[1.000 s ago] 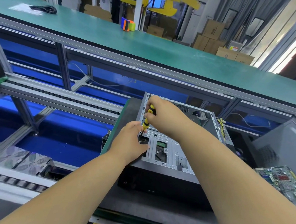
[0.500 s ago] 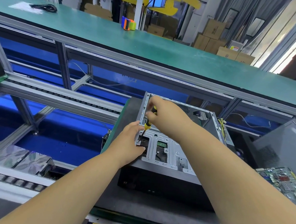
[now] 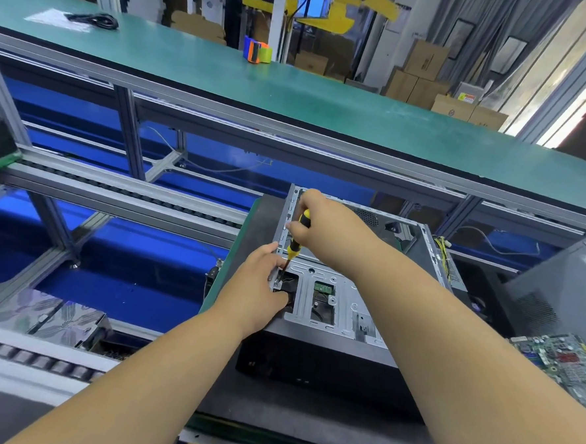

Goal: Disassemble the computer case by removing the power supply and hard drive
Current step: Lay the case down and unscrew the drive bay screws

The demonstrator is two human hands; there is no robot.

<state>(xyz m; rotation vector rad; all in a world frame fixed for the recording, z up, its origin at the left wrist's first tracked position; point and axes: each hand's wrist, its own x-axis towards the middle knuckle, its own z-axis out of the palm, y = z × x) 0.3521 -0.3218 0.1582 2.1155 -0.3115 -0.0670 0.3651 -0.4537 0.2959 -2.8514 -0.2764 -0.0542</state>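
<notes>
Barely any change over the last second: right hand [image 3: 322, 227] still wrapped around the black-and-yellow screwdriver [image 3: 295, 244], only tilted a little, tip still planted on a screw [image 3: 278, 283] at the left edge of the drive bracket [image 3: 328, 292]. Left hand [image 3: 260, 288] shifted slightly, fingers curled at the bracket's left opening beside the tip, steadying the shaft or the screw; exactly what is pinched, impossible to tell. Probably mid-unscrewing, so the fastener is not yet free and nothing is ready to lift out. Computer case [image 3: 310, 356] lying open-side up at about 5 o'clock from frame centre, on a dark pallet [image 3: 250, 219] of the conveyor line. Inside the case: the bracket across the near end, with a green circuit board, likely the hard drive's [image 3: 323, 288], showing through a cut-out; at the far right corner, around 2 o'clock within the case, a dark boxy unit [image 3: 395, 230], perhaps the power supply, with yellow-and-black wires [image 3: 441, 251] spilling over the right wall. Loose motherboard [image 3: 557, 358] outside at 3 o'clock.
</notes>
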